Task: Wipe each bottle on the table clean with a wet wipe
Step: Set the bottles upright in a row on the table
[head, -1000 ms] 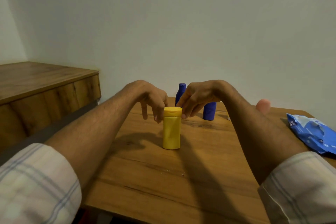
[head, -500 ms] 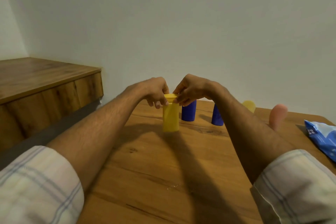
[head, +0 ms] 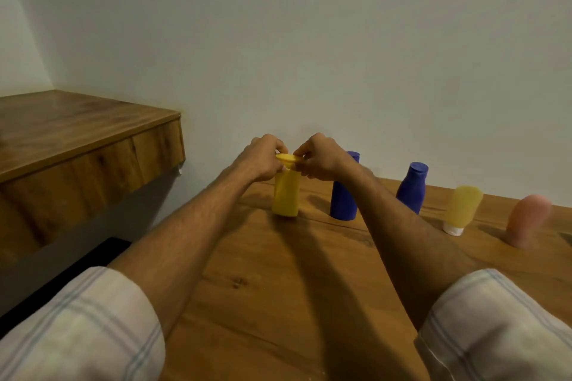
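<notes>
A yellow bottle stands upright near the far left of the wooden table. My left hand and my right hand both pinch its yellow cap from either side. To its right stand a blue bottle, partly behind my right wrist, a second blue bottle, a pale yellow tube on its white cap, and a pink tube. No wet wipe shows in either hand.
A wooden ledge juts out at the left, higher than the table, with a gap and dark floor between them. The pale wall runs right behind the bottles.
The yellow bottle has moved away from me toward the row at the wall, with both hands on its cap. The view has swung right; the blue wipes pack has left the frame.
</notes>
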